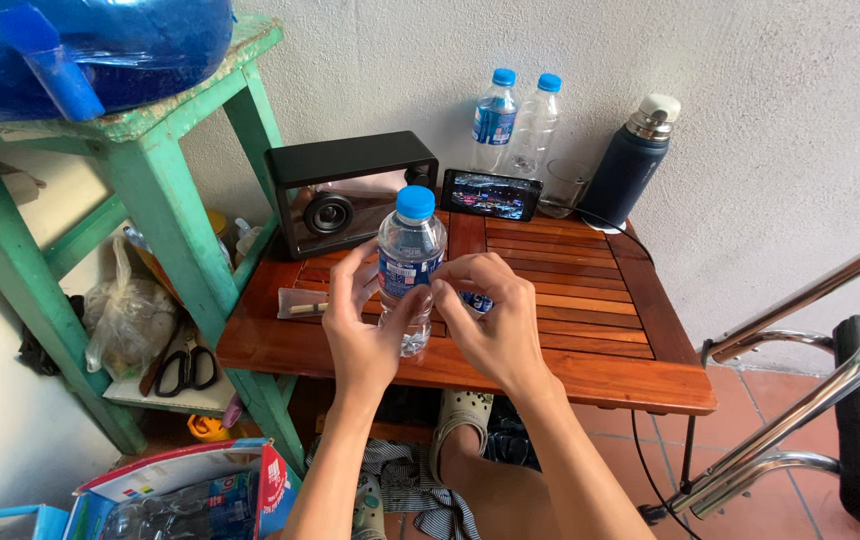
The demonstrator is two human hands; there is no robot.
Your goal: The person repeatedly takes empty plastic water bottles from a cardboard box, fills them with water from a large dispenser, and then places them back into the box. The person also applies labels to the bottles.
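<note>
The right half of the slatted wooden table (590, 320) lies bare; along its back edge two clear blue-capped bottles (515, 122), a propped phone (491, 194) and a dark flask (633, 162) block passage, a black speaker (348, 193) at left

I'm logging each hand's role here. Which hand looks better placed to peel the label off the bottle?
Probably the right hand: its fingertips pinch at the label's edge on the bottle, a strip already hanging loose. The left hand wraps the bottle's lower body above the table, so it suits steadying.
</note>
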